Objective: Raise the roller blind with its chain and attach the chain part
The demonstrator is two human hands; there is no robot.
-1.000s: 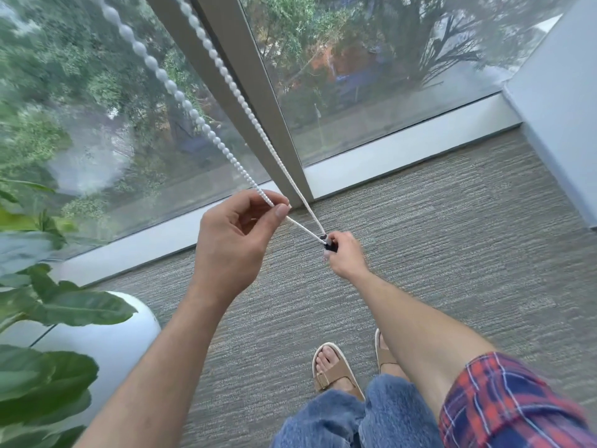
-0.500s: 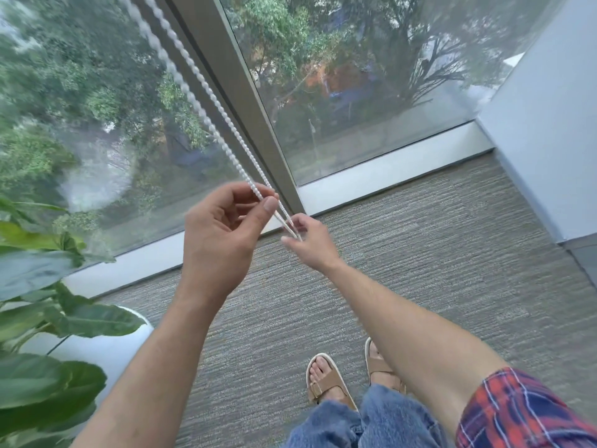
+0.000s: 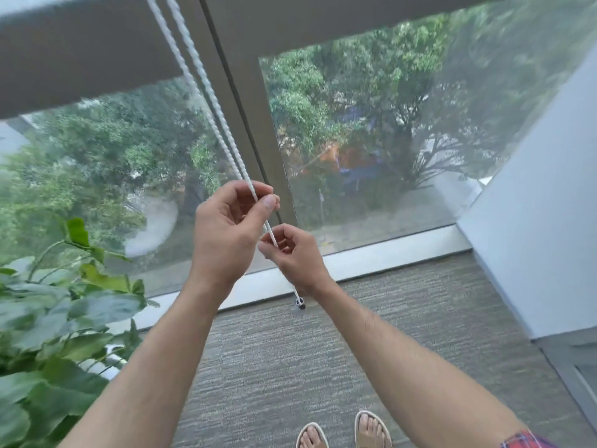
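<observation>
Both my hands have climbed the chain [image 3: 206, 88] since a moment ago, and the small black chain part [image 3: 300, 302] that my right hand [image 3: 295, 257] pinched then now dangles free just below that wrist. My left hand [image 3: 231, 231] is closed on the chain above, thumb pressed to forefinger, while the right fingers pinch it lightly just beneath. Above my grip the roller blind [image 3: 87, 56] hangs with its bottom edge near the top of the glass, so I judge the raising largely done and the attaching not yet begun
</observation>
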